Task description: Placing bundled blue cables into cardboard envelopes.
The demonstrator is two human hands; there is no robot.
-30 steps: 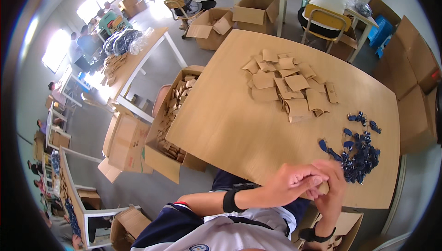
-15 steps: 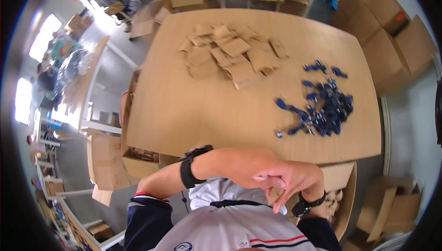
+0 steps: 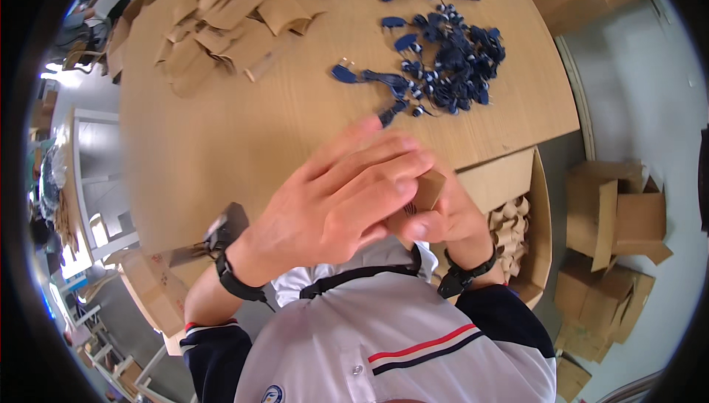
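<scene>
Close over the wooden table's (image 3: 221, 144) near edge, the left hand (image 3: 336, 207) lies half-curled across one small brown cardboard piece (image 3: 428, 189), which the right hand (image 3: 443, 222) pinches from beneath. Farther off sit one cardboard-sleeve heap (image 3: 229, 22) and one blue lanyard pile (image 3: 450, 63), too tangled to count.

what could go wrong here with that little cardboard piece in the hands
1. The small cardboard piece is pinched between the left hand and right hand past the table's edge, so a slip could send it to the floor or the open box below.
2. The left hand covers most of it, so the fold may go askew.
</scene>
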